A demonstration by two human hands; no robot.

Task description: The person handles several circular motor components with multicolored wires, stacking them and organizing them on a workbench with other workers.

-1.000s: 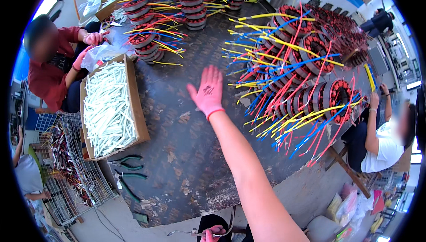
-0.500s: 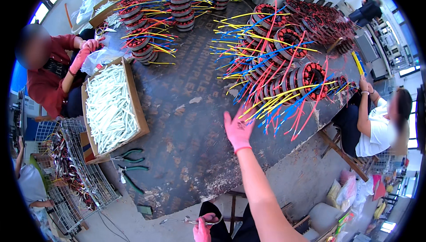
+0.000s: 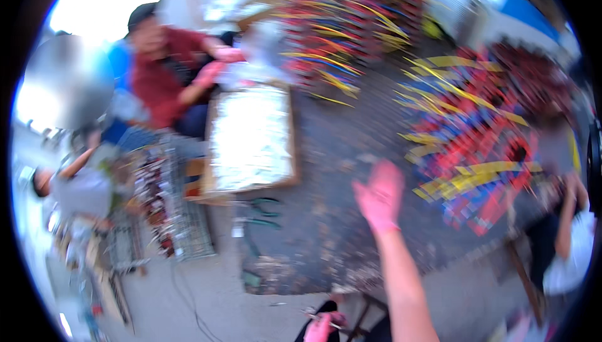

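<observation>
The wound coils (image 3: 489, 154) with red, blue and yellow leads lie massed on the dark worktable (image 3: 326, 242), to the right of my right hand (image 3: 379, 194). I judge them heavy and rigid in the core, with springy leads that snag, so they are best taken by the core. My right hand is spread and empty above the table. My left hand (image 3: 320, 328), near the table's front edge, pinches a thin object; blur prevents identification. Pliers (image 3: 257, 210) and a tray of white sleeves (image 3: 251, 138) lie to the left.

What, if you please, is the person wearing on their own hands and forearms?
The right hand wears a pink glove that ends at the wrist, and the forearm behind it is bare, with no sleeve in view. The left hand, low in the blurred picture, also looks pink-gloved. No watch, band or marking can be made out.
</observation>
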